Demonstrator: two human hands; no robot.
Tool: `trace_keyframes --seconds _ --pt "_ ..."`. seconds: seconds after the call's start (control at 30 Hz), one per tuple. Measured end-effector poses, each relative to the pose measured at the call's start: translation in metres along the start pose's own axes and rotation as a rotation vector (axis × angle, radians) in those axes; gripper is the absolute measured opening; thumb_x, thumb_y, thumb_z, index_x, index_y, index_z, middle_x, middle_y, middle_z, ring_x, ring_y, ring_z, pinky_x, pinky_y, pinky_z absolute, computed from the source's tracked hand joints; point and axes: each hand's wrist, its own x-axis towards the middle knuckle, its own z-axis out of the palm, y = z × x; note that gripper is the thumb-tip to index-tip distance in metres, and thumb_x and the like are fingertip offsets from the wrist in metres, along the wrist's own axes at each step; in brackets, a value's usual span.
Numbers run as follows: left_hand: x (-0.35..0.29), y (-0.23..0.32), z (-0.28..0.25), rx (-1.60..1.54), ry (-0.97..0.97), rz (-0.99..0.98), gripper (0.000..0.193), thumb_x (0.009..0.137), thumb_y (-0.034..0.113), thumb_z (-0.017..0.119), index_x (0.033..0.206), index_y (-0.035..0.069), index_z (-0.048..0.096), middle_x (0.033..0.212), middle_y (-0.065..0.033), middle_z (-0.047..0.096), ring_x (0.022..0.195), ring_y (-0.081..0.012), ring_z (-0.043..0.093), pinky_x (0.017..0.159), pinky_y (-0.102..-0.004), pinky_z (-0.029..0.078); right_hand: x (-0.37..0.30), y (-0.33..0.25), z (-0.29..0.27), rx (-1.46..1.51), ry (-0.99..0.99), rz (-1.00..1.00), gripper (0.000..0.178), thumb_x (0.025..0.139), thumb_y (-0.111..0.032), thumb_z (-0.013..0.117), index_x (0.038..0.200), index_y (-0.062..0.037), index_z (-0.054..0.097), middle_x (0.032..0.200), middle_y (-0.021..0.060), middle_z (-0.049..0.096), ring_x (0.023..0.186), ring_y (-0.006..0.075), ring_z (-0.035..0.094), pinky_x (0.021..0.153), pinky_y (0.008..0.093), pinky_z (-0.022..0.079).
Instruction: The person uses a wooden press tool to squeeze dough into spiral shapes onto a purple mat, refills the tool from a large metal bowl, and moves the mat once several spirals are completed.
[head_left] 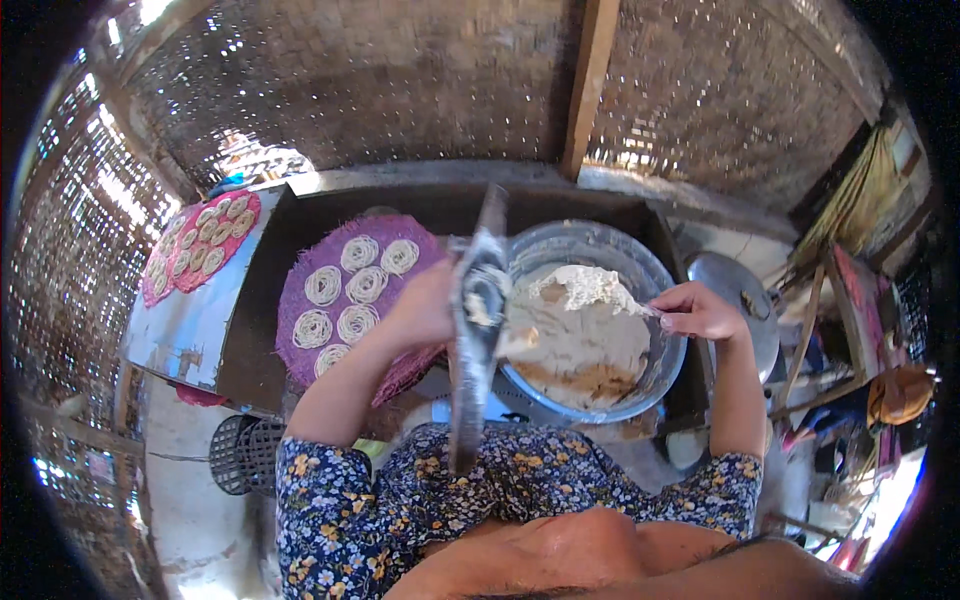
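Note:
My left hand [428, 305] is closed on a hand press [478, 315], a long, worn bar with a round cup in its middle, smeared with pale dough. It is tilted upright at the basin's left edge and partly hides my fingers. My right hand [700, 310] pinches a thin handle whose far end is buried in a lump of sticky dough [592, 287]. That lump is over the blue basin [672, 345], which holds soft beige dough [590, 340] with a brown patch near the front. Left of the press, a purple round mat [300, 270] carries several coiled dough rings [367, 284].
Basin and purple mat sit in a dark tray-like table [262, 330]. At far left, a pink mat [163, 280] with several coils lies on a pale board [190, 340]. A round metal lid [745, 310] is to the right. A dark basket [236, 455] stands on the floor.

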Motion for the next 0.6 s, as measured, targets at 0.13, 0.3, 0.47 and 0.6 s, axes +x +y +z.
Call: trace_keyframes --seconds 0.13,0.3,0.47,0.6 --pt "0.019 -0.005 0.018 0.156 -0.141 0.266 0.042 0.066 0.03 0.065 0.101 0.006 0.059 0.103 -0.0228 0.054 0.094 -0.0371 0.055 0.081 -0.0419 0.045 0.002 -0.026 0.022 -0.167 -0.014 -0.179 0.033 0.081 -0.022 0.062 0.105 -0.0003 0.061 0.073 0.0031 0.061 0.061 0.0078 0.051 0.052 0.0242 0.039" --pt "0.014 0.003 0.013 0.187 -0.113 0.275 0.038 0.067 0.028 0.064 0.098 0.007 0.061 0.104 -0.0213 0.055 0.094 -0.036 0.055 0.082 -0.0417 0.044 0.02 -0.096 0.038 -1.005 0.189 -0.444 0.032 0.073 -0.023 0.065 0.099 -0.0045 0.064 0.068 0.0071 0.057 0.064 0.0209 0.055 0.057 0.0343 0.041" --pt "0.022 0.009 0.019 0.196 -0.094 0.142 0.041 0.066 0.035 0.063 0.095 0.006 0.062 0.1 -0.021 0.058 0.093 -0.0362 0.056 0.081 -0.042 0.044 0.042 -0.122 0.097 -1.544 0.398 -0.563 0.022 0.069 -0.019 0.061 0.089 -0.0099 0.059 0.068 0.0032 0.055 0.065 0.0218 0.057 0.056 0.0379 0.042" --pt "0.032 0.004 0.018 0.176 -0.107 0.045 0.045 0.068 0.039 0.061 0.097 0.005 0.061 0.096 -0.0221 0.06 0.091 -0.0378 0.057 0.079 -0.0434 0.045 0.045 -0.095 0.127 -1.784 0.598 -0.92 0.02 0.068 -0.016 0.056 0.087 -0.0087 0.054 0.065 -0.0011 0.047 0.061 0.0152 0.051 0.052 0.0289 0.039"
